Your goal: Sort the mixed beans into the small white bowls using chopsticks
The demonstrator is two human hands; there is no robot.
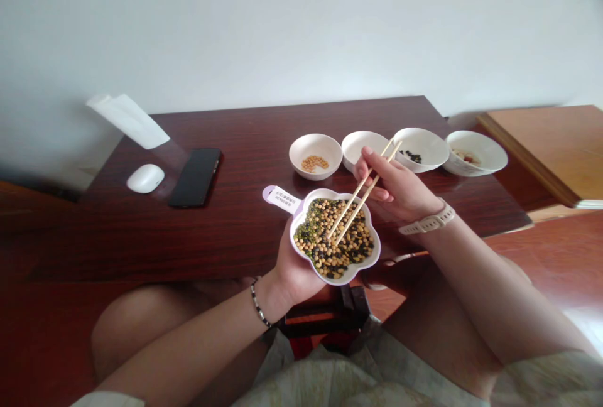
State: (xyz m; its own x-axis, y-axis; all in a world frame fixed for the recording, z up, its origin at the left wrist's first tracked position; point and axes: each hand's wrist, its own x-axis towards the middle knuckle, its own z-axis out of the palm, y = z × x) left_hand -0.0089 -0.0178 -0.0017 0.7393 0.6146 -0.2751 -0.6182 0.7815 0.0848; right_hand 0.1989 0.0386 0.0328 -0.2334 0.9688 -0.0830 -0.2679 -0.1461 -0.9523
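Note:
My left hand [296,269] holds up a flower-shaped bowl [296,238] with a short lilac handle, in front of the table edge. Mixed beans [348,250], yellow, green and black, fill it. In my right hand [393,184] is a pair of wooden chopsticks [362,196]; their tips reach down among the beans, and I cannot tell whether a bean is between them. Behind stands a row of white bowls: one with yellow beans [315,163], one partly hidden by my right hand [360,142], one with black beans [421,143], and one with pale and reddish bits [477,151].
On the left of the dark wooden table [245,137] lie a black phone [195,178], a white computer mouse [145,178] and a white folded packet [129,119]. A lighter wooden surface [546,143] stands at the right. The wall [301,30] rises behind the table.

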